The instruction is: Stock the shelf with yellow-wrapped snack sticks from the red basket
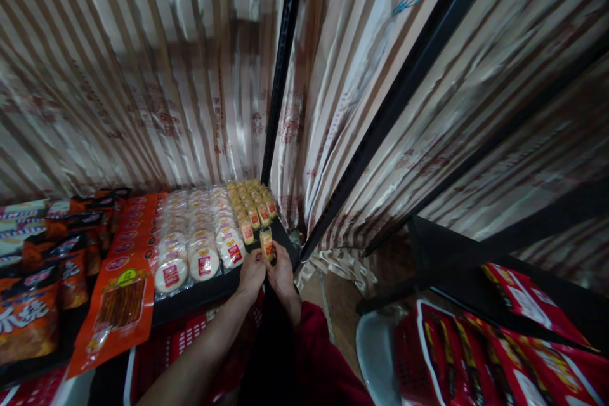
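Both my hands meet at the front right corner of the black shelf (200,295). Between them stands a small yellow snack packet (267,243) with a red and white label. My right hand (281,271) is closed around its right side. My left hand (253,269) has its fingers curled at the packet's lower left; whether they grip it is hidden. Just behind are rows of matching yellow packets (252,206), set close together. To the left of those stand rows of round white wrapped cakes (204,263) with red labels.
Orange snack bags (28,317) and a long orange packet (126,292) lie farther left. Black metal posts (280,82) rise at the corner before striped curtains (166,76). Red baskets (190,346) sit below; red packets (518,361) fill another at right, near a white stool (373,346).
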Action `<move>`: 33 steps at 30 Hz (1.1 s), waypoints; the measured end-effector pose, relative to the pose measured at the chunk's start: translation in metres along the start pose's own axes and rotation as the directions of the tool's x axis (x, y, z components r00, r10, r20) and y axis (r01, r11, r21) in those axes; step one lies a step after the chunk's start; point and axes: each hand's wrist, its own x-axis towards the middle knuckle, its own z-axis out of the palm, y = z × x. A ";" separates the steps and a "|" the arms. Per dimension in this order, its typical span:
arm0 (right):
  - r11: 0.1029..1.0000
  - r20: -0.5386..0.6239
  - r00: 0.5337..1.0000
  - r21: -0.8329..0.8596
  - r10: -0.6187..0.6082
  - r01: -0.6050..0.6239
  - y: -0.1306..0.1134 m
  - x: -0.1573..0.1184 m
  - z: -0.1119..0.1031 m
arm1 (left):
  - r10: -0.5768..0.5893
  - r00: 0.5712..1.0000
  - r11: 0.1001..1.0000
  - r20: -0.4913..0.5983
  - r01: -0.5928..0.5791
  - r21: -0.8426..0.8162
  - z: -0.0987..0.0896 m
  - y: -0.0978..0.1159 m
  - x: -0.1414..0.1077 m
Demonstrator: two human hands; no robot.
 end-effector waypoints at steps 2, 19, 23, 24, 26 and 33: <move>1.000 -0.002 1.000 -0.019 -0.014 0.014 0.003 0.003 0.004 | -0.003 1.000 1.000 -0.015 0.003 0.019 0.000 0.002 0.004; 0.999 -0.019 0.999 -0.020 -0.027 0.027 0.008 0.043 0.029 | 0.104 0.993 0.989 -0.064 -0.110 -0.099 0.003 0.025 0.012; 0.998 -0.011 0.998 -0.015 -0.054 0.054 0.005 0.048 0.031 | 0.075 0.995 0.981 -0.072 -0.086 -0.172 0.003 0.024 0.015; 0.998 -0.007 0.998 -0.014 -0.058 0.058 0.005 0.049 0.031 | 0.063 0.995 0.982 -0.071 -0.075 -0.174 0.003 0.024 0.016; 0.998 0.007 0.998 -0.015 -0.058 0.058 0.005 0.052 0.032 | 0.038 0.996 0.983 -0.076 -0.051 -0.174 0.003 0.024 0.018; 0.997 0.034 0.997 -0.042 -0.066 0.068 0.007 0.059 0.035 | 0.060 0.996 0.989 -0.061 -0.068 -0.131 0.001 0.026 0.018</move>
